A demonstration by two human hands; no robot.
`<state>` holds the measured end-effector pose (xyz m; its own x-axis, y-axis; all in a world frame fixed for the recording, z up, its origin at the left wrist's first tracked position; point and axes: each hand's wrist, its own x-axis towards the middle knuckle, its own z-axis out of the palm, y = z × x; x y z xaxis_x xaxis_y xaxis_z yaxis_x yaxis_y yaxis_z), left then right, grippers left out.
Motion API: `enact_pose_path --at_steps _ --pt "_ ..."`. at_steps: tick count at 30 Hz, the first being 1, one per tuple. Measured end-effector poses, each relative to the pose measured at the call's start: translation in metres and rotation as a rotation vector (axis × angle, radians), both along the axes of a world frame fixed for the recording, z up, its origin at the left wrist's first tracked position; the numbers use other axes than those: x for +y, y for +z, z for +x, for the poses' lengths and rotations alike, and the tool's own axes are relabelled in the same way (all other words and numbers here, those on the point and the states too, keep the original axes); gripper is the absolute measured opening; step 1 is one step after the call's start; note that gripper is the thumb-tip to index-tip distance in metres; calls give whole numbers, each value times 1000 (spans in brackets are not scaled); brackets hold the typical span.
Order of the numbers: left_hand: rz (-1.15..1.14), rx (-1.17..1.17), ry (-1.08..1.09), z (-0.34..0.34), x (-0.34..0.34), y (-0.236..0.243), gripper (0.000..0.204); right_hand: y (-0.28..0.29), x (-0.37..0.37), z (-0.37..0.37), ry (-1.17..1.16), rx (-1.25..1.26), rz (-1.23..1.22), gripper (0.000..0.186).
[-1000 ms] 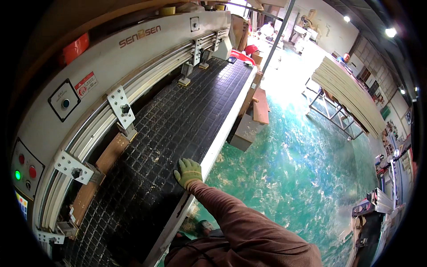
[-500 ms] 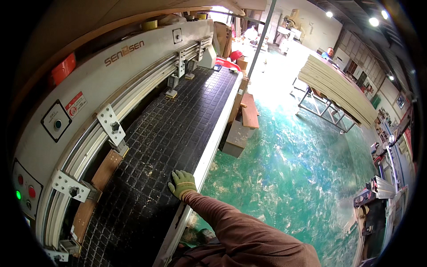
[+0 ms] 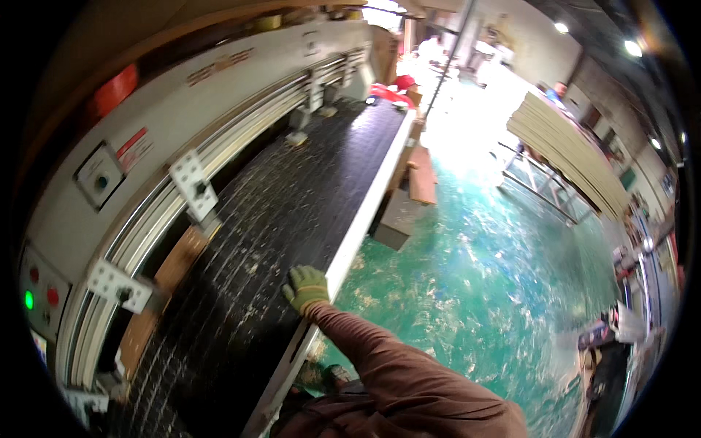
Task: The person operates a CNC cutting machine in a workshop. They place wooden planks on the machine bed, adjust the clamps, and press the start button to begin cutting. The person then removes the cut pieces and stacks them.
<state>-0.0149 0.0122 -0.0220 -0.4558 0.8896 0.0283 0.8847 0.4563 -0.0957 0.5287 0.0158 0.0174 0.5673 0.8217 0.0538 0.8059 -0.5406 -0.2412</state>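
My right hand (image 3: pixel 307 287), in an olive-green work glove and a brown sleeve, reaches in from the lower right. It rests palm down on the black gridded belt (image 3: pixel 292 197) of a long machine, close to the white side rail (image 3: pixel 358 237). The fingers are extended, the thumb toward the left, and nothing is held. Scuffs and pale specks mark the belt. My left hand is out of view.
Along the left runs the machine's grey housing (image 3: pixel 255 77), with perforated metal brackets (image 3: pixel 193 185) on rails and a control panel (image 3: pixel 42 296) with a lit green button. Boxes (image 3: pixel 398 219) stand beside the belt. Stacked boards (image 3: pixel 566 153) lie on a metal frame, a person behind them.
The view has swung, shifting the scene slightly right and blurring it. My right hand stays at about the same spot on the belt.
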Motion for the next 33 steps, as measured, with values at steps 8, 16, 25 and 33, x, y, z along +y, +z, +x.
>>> enact_pose_path --at_steps 8,16,25,33 --pt "-78 -64 103 11 18 34 77 -29 3 4 36 -38 283 56" --pt "11 -111 115 -1 1 0 82 -31 2 1 21 -137 172 64" --pt "218 -275 -85 3 9 8 77 -42 4 7 0 -183 172 60" --pt "720 -192 -618 49 217 46 51 -54 5 12 57 -199 192 57"
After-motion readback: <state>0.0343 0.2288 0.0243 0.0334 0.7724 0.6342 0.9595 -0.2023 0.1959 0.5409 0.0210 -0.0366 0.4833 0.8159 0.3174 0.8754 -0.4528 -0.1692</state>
